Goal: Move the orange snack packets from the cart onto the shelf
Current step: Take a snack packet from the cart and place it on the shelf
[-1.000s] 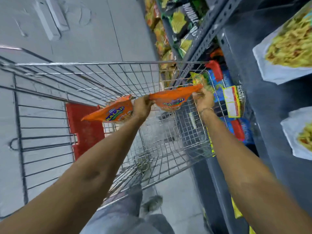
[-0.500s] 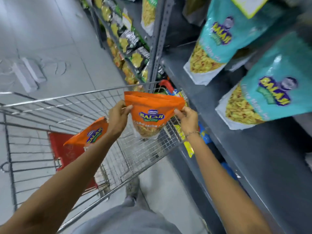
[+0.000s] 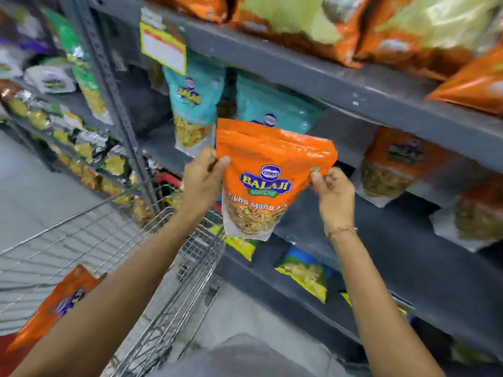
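I hold an orange Balaji snack packet (image 3: 268, 170) upright in front of the grey shelf (image 3: 386, 240). My left hand (image 3: 202, 179) pinches its left edge and my right hand (image 3: 333, 194) pinches its right edge. The packet hangs above the cart's front corner and near the shelf's edge. A second orange packet (image 3: 54, 306) lies in the wire cart (image 3: 163, 257) at the lower left, partly behind my left forearm.
Teal packets (image 3: 193, 104) stand at the back of the middle shelf. Orange packets (image 3: 402, 161) stand further right on it. More orange bags fill the top shelf (image 3: 299, 69). Yellow and blue packets (image 3: 304, 270) sit below. A grey upright post (image 3: 114, 99) divides the shelving.
Both hands have lifted the orange packet up from over the cart and to the right, in front of the middle shelf. The view has tilted up toward the shelves.
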